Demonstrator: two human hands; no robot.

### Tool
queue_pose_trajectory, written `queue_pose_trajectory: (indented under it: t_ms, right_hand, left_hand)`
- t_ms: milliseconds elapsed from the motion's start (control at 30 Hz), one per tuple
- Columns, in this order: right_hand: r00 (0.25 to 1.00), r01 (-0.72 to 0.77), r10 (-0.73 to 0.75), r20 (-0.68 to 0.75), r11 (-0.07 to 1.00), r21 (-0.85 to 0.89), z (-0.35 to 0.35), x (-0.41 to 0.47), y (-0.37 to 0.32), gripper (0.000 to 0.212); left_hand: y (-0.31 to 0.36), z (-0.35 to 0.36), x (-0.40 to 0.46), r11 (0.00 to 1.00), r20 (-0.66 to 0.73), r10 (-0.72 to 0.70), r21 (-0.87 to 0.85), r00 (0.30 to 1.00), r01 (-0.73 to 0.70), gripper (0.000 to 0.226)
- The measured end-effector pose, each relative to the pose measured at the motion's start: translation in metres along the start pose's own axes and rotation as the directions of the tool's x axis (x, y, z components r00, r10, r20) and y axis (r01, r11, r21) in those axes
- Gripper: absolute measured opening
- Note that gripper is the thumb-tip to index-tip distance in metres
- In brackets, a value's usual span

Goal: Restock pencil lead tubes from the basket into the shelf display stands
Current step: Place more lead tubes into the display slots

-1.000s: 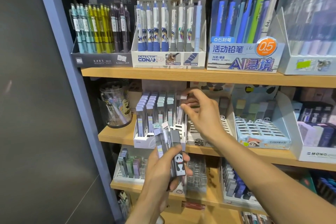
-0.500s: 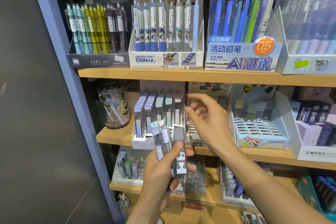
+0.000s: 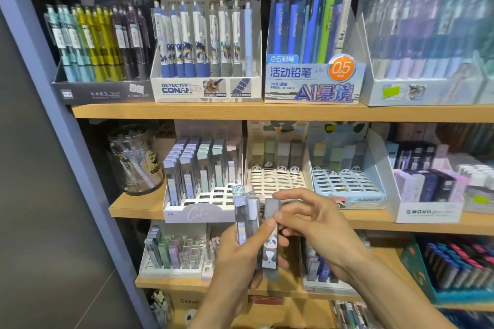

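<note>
My left hand (image 3: pixel 235 256) grasps a small bundle of pencil lead tubes (image 3: pixel 247 218) upright in front of the shelves, fingers wrapped behind them and the thumb pressed across the front of the panda tube (image 3: pixel 270 251), which stands at the right edge of the bundle. My right hand (image 3: pixel 318 224) comes in from the right and pinches the grey cap end of that panda tube between thumb and fingertips, so both hands touch the same tube. Taking the cream panda stand (image 3: pixel 278 181) on the middle shelf (image 3: pixel 401 219) as my mark: it sits just behind and above my hands, its grid of slots open across the front rows, with only a back row of green and grey tubes filled. To its left, touching side by side, is the white stand (image 3: pixel 197 208), whose rear rows are packed with blue and lilac tubes and whose front slots gape free. To the panda stand's right is a blue stand (image 3: pixel 347 187), also mostly open at the front. Further left of it stands a clear jar (image 3: pixel 135 160) near the shelf's left end, beside the blue upright post (image 3: pixel 66 125). Above the panda stand, the upper shelf board (image 3: pixel 240 111) overhangs, limiting headroom over the back rows.
</note>
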State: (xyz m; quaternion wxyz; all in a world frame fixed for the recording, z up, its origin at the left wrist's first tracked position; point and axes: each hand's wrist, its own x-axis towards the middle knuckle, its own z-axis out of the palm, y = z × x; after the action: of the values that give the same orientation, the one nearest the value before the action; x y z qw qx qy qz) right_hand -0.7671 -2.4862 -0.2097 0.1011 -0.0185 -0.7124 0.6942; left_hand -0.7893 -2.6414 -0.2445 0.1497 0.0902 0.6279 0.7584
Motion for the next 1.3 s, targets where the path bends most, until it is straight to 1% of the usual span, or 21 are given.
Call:
queue_pose_trajectory:
  t_ms: [67,133,167,233,267,333,367,433,500,600,700,767,900,1000,1300]
  right_hand:
    - [0.998,0.007,-0.007,-0.063,1.0,0.005,-0.006,0.003,-0.005,0.028]
    - [0.984,0.055,-0.051,-0.168,0.998,0.02,-0.015,0.009,-0.013,0.03]
    - [0.968,0.1,-0.092,-0.235,0.995,0.021,-0.021,0.016,-0.017,0.031]
    - [0.911,0.219,-0.206,-0.357,0.976,-0.005,-0.032,0.033,-0.02,0.03]
    - [0.877,0.266,-0.267,-0.4,0.962,-0.061,-0.036,0.043,-0.02,0.029]
    - [0.817,0.291,-0.38,-0.434,0.921,-0.258,-0.043,0.061,-0.017,0.022]
    - [0.795,0.279,-0.427,-0.432,0.888,-0.365,-0.045,0.068,-0.016,0.02]
    - [0.769,0.277,-0.514,-0.379,0.803,-0.528,-0.047,0.078,-0.016,0.016]
    - [0.759,0.304,-0.579,-0.296,0.718,-0.625,-0.049,0.085,-0.017,0.018]
    - [0.779,0.299,-0.593,-0.203,0.636,-0.711,-0.053,0.093,-0.016,0.023]
    - [0.797,0.3,-0.577,-0.178,0.635,-0.712,-0.057,0.097,-0.015,0.024]
    - [0.804,0.307,-0.567,-0.178,0.652,-0.693,-0.06,0.1,-0.016,0.026]
    - [0.812,0.319,-0.56,-0.161,0.658,-0.682,-0.062,0.102,-0.017,0.025]
    - [0.821,0.306,-0.547,-0.167,0.667,-0.68,-0.062,0.104,-0.017,0.024]
    - [0.833,0.292,-0.533,-0.145,0.648,-0.704,-0.056,0.115,-0.023,0.025]
  left_hand:
    - [-0.001,0.004,0.002,1.0,0.008,-0.009,-0.003,1.0,0.009,0.039]
    - [-0.003,0.006,0.004,1.0,0.008,-0.015,-0.019,1.0,0.015,0.041]
    - [-0.004,0.006,0.005,0.999,0.006,-0.017,-0.028,1.0,0.017,0.043]
    - [-0.005,0.006,0.007,0.999,0.007,-0.025,-0.028,1.0,0.025,0.045]
    - [-0.005,0.005,0.007,0.999,0.012,-0.032,-0.023,0.999,0.032,0.046]
    - [-0.006,0.005,0.007,0.998,0.027,-0.051,-0.033,0.998,0.052,0.049]
    - [-0.006,0.005,0.008,0.997,0.037,-0.059,-0.042,0.998,0.06,0.051]
    - [-0.007,0.005,0.009,0.995,0.058,-0.072,-0.062,0.996,0.075,0.053]
    - [-0.007,0.004,0.011,0.992,0.077,-0.082,-0.087,0.994,0.089,0.052]
    - [-0.008,0.001,0.013,0.985,0.107,-0.094,-0.131,0.99,0.107,0.053]
    - [-0.008,0.0,0.013,0.978,0.125,-0.11,-0.165,0.986,0.13,0.059]
    - [-0.007,-0.001,0.012,0.972,0.129,-0.124,-0.182,0.984,0.147,0.057]
    - [-0.007,0.0,0.012,0.975,0.134,-0.122,-0.171,0.983,0.145,0.035]
    - [-0.009,0.0,0.012,0.98,0.136,-0.112,-0.15,0.984,0.132,0.026]
    - [-0.006,0.007,0.01,0.988,0.123,-0.092,-0.115,0.988,0.106,0.033]
